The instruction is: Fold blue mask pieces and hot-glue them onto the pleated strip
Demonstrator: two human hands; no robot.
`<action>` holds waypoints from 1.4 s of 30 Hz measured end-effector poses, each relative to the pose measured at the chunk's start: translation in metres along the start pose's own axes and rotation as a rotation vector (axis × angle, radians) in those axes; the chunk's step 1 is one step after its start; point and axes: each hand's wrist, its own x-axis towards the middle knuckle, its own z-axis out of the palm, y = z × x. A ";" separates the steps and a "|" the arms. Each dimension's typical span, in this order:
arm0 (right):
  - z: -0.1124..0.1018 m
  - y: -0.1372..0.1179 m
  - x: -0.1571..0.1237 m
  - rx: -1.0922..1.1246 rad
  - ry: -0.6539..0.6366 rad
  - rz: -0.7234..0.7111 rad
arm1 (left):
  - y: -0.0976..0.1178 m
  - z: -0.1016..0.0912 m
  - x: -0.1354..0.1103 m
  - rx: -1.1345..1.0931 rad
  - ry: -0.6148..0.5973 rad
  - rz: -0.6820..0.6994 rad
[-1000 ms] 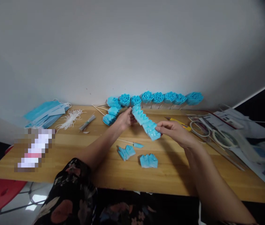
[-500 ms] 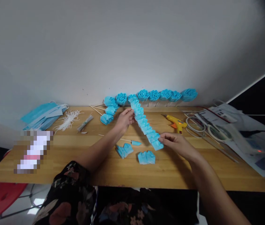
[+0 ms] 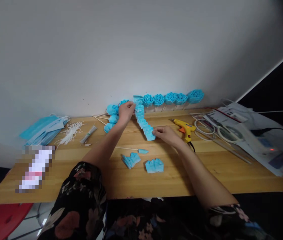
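A pleated blue strip (image 3: 140, 115) hangs stretched between my two hands above the table. My left hand (image 3: 126, 112) pinches it near its upper end, close to the wall. My right hand (image 3: 168, 135) pinches the lower end between thumb and fingers. Below the strip lie a thin stick with a blue tip (image 3: 143, 151), a folded blue piece (image 3: 131, 160) and a second pleated blue piece (image 3: 154, 165). Behind it, blue rosettes on sticks (image 3: 159, 99) line the wall; my left hand partly covers those on the left.
A yellow glue gun (image 3: 186, 128) lies right of my right hand. Further right are scissors (image 3: 229, 133), papers (image 3: 274, 163) and cables. To the left are blue face masks (image 3: 42, 130), white cords (image 3: 71, 132), a bundle of thin strips (image 3: 88, 134) and a blurred-out object (image 3: 36, 168).
Both hands have moved up and left with the pleated strip, which now hangs more upright. My left hand has shifted up along it, nearer its upper end. The camera view has tilted slightly.
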 end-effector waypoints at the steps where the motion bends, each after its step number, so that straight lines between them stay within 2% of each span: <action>1: 0.004 0.001 0.001 -0.024 0.000 0.006 | -0.002 -0.002 0.001 0.084 -0.007 0.011; 3: 0.010 0.002 0.001 -0.073 0.005 0.015 | -0.005 -0.007 0.000 0.269 -0.015 0.065; 7: 0.012 0.001 -0.005 -0.177 -0.003 0.022 | -0.001 -0.015 -0.005 0.655 0.047 0.217; 11: 0.010 -0.003 -0.009 -0.258 -0.036 0.021 | 0.007 -0.018 -0.006 0.817 0.089 0.236; 15: 0.010 -0.008 -0.011 -0.284 -0.063 0.043 | 0.013 -0.019 -0.001 0.781 0.135 0.266; 20: 0.015 -0.010 -0.012 -0.397 -0.027 0.099 | 0.018 -0.019 0.011 0.718 0.094 0.316; 25: 0.021 -0.008 -0.011 -0.373 0.038 0.130 | 0.021 -0.018 0.017 0.675 0.076 0.346; 32: 0.023 -0.007 -0.013 -0.362 0.062 0.071 | 0.021 -0.030 0.016 0.521 0.059 0.257; 38: 0.022 -0.006 -0.013 -0.364 0.080 0.072 | 0.020 -0.034 0.008 0.737 0.116 0.308; 42: 0.017 -0.009 -0.013 -0.239 0.177 0.043 | 0.018 -0.033 0.005 0.726 0.085 0.297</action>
